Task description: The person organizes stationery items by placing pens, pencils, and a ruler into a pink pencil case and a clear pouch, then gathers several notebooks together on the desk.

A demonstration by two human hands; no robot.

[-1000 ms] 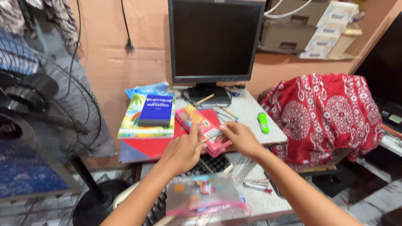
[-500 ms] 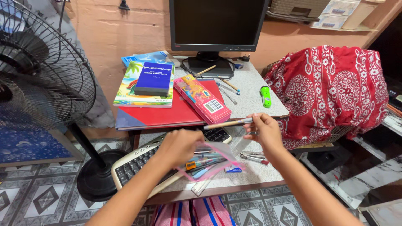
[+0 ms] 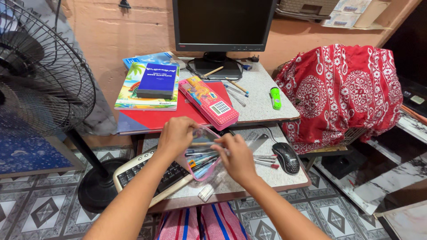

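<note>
- left hand [image 3: 177, 135] grips the clear pouch [image 3: 202, 153] above the keyboard [image 3: 147, 171], holding it open.
- right hand [image 3: 236, 156] is closed on pens at the pouch's mouth.
- risk: a tilted pouch could spill pens onto the keyboard.

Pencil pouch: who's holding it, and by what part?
Left hand grips the clear pink-edged pencil pouch at its upper left edge. Right hand is at the pouch's right side by the opening; whether it grips pouch or a pen cannot be told.

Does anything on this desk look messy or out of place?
Yes. The white keyboard lies askew, overhanging the lower shelf's front edge. Loose pencils lie scattered on the grey desktop. Both hands hold a clear pink-trimmed pencil pouch.
</note>
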